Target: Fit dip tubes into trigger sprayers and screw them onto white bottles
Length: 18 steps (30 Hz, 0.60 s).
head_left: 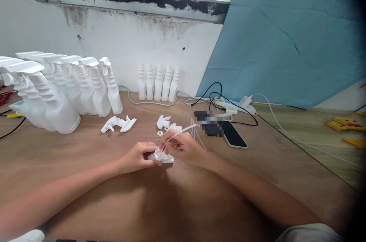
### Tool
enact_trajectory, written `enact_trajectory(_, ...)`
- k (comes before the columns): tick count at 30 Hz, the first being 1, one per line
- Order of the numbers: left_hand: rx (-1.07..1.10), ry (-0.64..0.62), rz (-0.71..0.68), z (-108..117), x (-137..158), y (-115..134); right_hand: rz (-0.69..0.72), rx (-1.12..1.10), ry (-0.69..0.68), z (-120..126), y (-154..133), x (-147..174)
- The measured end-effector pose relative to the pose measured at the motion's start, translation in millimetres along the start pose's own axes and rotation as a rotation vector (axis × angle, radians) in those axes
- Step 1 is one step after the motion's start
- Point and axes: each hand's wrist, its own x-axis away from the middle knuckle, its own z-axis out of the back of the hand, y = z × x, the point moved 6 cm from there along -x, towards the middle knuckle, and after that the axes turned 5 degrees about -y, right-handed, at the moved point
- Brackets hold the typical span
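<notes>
My left hand (140,157) is closed around a white spray-trigger head (159,154), holding it low over the table with its round collar facing up. Between the fingertips of my right hand (184,147) is a thin, translucent white tube (186,129). The tube slants down to the left, its lower end at or close to the collar; my fingers hide whether it sits inside. Just beyond my hands lie loose white trigger parts (163,121) and a small flat washer (160,133). Several more thin tubes (201,139) are spread behind my right hand.
White spray bottles (100,97) with trigger heads stand at the left. Several bottles without heads (158,85) line the wall. Two trigger heads (126,124) lie nearer. To the right are a phone (236,135), a pixelated dark object (210,125), cables and a power strip (231,107).
</notes>
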Motion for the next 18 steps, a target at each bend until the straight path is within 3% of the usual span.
enact_trajectory(6,0.034,-0.029,-0.014,-2,0,-1,0.146,0.234,0.008,-1,-18,2)
enact_trajectory(18,0.011,-0.004,-0.009,0,1,-1,0.061,0.156,-0.018,1,-10,-1)
